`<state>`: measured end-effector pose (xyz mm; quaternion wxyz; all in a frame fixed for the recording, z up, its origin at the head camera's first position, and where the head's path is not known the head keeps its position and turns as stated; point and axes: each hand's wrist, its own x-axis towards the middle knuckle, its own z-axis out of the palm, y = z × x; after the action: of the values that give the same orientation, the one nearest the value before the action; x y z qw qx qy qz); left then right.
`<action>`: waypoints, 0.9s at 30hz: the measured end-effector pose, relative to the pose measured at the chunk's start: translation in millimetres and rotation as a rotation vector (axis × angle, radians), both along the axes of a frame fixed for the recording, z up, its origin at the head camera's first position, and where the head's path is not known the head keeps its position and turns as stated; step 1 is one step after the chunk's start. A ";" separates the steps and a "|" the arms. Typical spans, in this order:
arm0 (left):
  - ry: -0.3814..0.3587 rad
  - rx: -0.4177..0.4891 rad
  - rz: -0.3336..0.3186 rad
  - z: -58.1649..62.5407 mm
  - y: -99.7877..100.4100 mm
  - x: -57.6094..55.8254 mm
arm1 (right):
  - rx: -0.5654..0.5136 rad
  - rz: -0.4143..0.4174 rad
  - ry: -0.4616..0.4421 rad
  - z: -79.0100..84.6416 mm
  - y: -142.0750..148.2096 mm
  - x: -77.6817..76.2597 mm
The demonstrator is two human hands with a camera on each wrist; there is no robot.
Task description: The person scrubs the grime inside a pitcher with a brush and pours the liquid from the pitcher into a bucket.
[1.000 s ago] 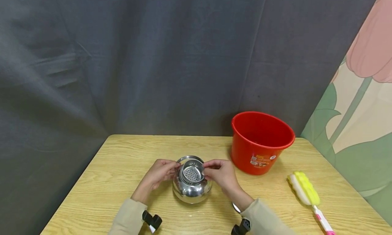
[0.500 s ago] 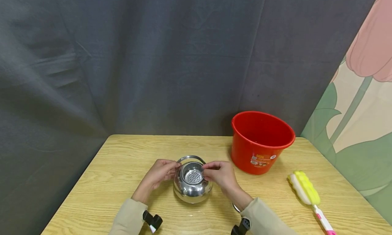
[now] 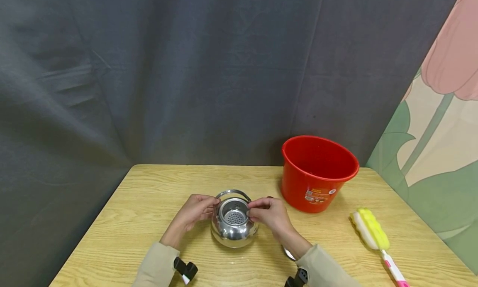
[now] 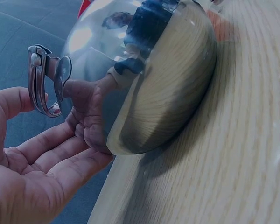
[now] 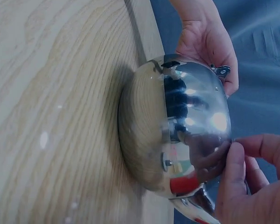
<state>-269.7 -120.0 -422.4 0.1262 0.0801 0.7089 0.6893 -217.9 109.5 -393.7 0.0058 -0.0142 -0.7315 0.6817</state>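
Here, a round steel kettle [image 3: 234, 229] stood on the table [image 3: 142, 208], a perforated strainer [image 3: 233, 214] seated in its mouth. The left hand [image 3: 194, 212] touched the kettle's side beside the handle hinge, fingers loosely curved; whether it gripped could not be told. The right hand [image 3: 269, 214] pinched the strainer's rim. Farther right stood a red bucket [image 3: 317, 175]; near the edge lay a yellow sponge brush [image 3: 373, 233].

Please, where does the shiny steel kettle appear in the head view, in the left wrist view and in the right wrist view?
Head: steel kettle low in the middle, between left hand and right hand.
Left wrist: it fills the upper middle, on its side.
Right wrist: centre right, also sideways.
Shared landmark: the light wooden table under it.
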 end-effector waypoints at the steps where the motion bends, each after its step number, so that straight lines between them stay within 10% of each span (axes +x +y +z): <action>1: -0.001 0.000 0.001 -0.1 0.0 -0.1 | -0.002 0.013 0.001 0.7 0.6 0.3; 9: -0.008 -0.005 0.009 -0.2 -0.1 -0.9 | 0.060 0.101 0.076 6.0 7.8 0.1; 27: -0.013 -0.010 -0.004 0.9 -0.9 0.0 | 0.042 0.366 0.548 -2.7 64.8 5.5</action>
<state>-269.7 -120.9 -421.6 0.1325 0.0764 0.7114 0.6860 -212.4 174.2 -396.4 0.0803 0.3016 -0.7071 0.6345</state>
